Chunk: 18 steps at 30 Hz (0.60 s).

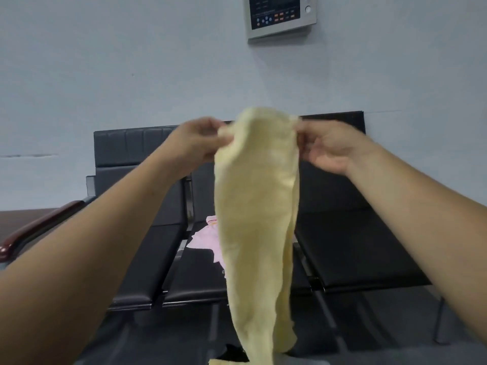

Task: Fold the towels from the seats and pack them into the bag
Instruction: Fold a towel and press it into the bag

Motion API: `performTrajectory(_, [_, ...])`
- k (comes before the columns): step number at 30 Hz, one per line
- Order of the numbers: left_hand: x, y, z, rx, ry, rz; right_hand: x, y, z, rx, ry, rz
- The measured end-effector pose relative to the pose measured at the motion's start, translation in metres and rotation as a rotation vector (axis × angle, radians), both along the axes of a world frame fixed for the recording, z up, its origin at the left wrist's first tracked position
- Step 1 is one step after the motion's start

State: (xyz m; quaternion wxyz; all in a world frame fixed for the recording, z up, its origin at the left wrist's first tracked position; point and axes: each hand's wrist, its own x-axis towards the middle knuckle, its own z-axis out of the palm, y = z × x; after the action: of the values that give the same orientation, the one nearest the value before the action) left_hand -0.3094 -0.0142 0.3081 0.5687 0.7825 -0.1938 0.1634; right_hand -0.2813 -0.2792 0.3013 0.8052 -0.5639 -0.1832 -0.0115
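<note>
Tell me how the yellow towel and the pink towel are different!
The pale yellow terry towel is held up in the air by the left hand and the right hand, each pinching a top corner; the light pink towel lies on a black padded seat. The yellow one hangs long and loose; the pink one sits crumpled. The yellow one shows fully; the pink one is partly hidden behind it. Neither is folded yet.
</note>
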Motion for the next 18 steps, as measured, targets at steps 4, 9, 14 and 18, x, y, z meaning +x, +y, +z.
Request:
performTrajectory(4, [0.01,0.014,-0.028,0.403,0.079,0.27,0.016,-0.01,-0.039,-0.515,0.006,-0.346])
performTrajectory(9, [0.011,0.003,-0.042,0.098,0.109,0.118,0.016,-0.002,-0.053,-0.38,-0.102,-0.291])
performTrajectory(14, [0.008,-0.016,-0.042,-0.026,0.112,0.044,0.004,0.019,-0.055,-0.164,-0.103,-0.079])
performTrajectory(18, [0.007,-0.035,-0.047,0.003,0.073,0.043,0.0,0.039,-0.07,-0.229,-0.069,0.033])
